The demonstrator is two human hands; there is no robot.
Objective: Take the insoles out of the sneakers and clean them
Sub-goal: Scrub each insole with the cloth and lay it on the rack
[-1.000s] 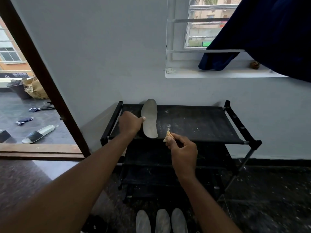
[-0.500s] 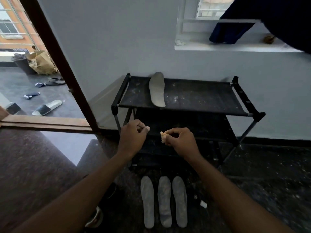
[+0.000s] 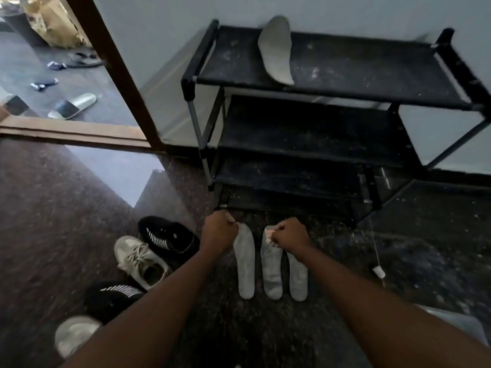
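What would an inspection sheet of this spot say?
Surface: dark speckled floor, dusty by the shoe rack.
Job's things: leftmost insole, middle insole, right insole side by side on the floor; fourth insole on the rack's top shelf; black sneaker and beige sneaker at left.
Clutter: small white tag on the floor, right.
Grips: left hand curled at the leftmost insole's toe, hold unclear; right hand pinches a pale wad above the middle insole.
Cables: nothing seen.
Surroundings: grey wall, brown door frame, slide sandal beyond it.
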